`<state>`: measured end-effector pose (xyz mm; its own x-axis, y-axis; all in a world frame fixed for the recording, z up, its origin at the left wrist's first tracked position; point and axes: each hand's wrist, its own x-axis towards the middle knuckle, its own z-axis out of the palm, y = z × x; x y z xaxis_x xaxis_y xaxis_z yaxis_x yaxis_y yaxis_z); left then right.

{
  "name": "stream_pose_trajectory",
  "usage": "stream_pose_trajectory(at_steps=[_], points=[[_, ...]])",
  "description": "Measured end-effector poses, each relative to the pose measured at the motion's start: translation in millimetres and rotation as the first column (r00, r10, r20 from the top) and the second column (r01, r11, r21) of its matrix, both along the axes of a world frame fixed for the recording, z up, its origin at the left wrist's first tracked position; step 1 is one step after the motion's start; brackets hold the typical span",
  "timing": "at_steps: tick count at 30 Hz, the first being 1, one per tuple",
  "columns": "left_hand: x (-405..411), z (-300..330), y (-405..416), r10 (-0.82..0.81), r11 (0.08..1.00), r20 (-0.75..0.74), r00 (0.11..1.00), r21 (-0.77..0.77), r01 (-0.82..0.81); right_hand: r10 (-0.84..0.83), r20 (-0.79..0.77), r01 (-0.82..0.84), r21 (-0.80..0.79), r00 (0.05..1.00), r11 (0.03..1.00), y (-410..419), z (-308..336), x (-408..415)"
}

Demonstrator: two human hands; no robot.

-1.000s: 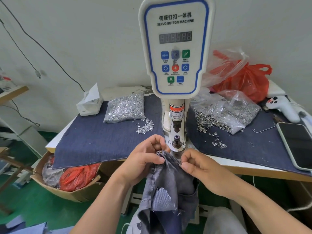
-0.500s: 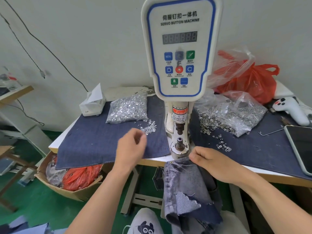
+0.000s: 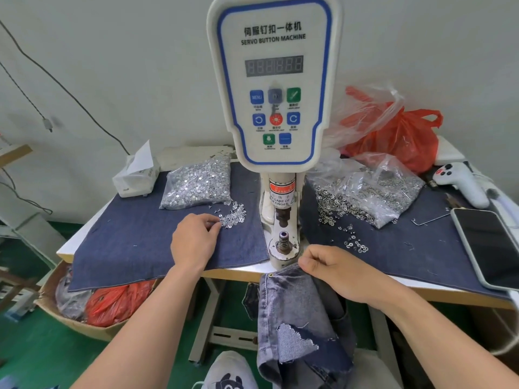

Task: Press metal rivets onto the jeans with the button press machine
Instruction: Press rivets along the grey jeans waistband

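1. Here the left hand [image 3: 193, 242] reaches its curled fingertips into the loose rivets [image 3: 234, 216]; whether it has one, I cannot tell.
2. Right hand [image 3: 334, 269] pinches the jeans [image 3: 292, 310] edge, just below the servo button machine's die [image 3: 283, 239].
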<state>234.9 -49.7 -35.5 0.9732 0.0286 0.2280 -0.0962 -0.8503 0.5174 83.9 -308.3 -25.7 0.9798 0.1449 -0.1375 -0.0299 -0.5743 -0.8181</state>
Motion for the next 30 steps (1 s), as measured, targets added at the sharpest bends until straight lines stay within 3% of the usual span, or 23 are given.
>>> stream_pose_trajectory(at_steps=[6,10,13,15,18,21,30], points=[[0.1,1.3,-0.1,0.032,0.999,-0.02,0.999,-0.04,-0.032,-0.005,-0.006,0.005,-0.004,1.0,1.0,-2.1,-2.8,1.5],[-7.1,7.9,-0.7,0.031,0.977,0.003,1.0,-0.212,-0.029,-0.007,0.001,0.007,-0.005,1.0,1.0,-2.3,-4.0,1.7],[-28.1,18.8,-16.3,-0.11,0.872,-0.004,0.994,-0.481,0.095,-0.005,0.007,0.005,-0.002,1.0,1.0,-2.6,-3.4,0.9],[-47.4,22.6,-33.7,-0.283,0.795,0.001,0.959,-0.559,0.236,-0.002,0.007,0.002,-0.004,1.0,1.0,-2.4,-2.4,0.6],[-67.4,22.3,-55.5,-0.449,0.722,0.019,0.894,-0.582,0.375,0.0,0.009,0.0,-0.005,1.0,1.0,-1.6,-1.5,0.8],[-73.2,23.1,-63.6,-0.471,0.692,-0.012,0.882,-0.626,0.36,0.001,0.007,-0.001,-0.006,1.0,1.0,-1.5,-1.8,0.5],[-68.7,32.8,-61.4,-0.486,0.807,-0.013,0.874,-0.391,0.443,0.006,0.023,-0.006,-0.024,1.0,1.0,-1.8,-3.8,1.2]])
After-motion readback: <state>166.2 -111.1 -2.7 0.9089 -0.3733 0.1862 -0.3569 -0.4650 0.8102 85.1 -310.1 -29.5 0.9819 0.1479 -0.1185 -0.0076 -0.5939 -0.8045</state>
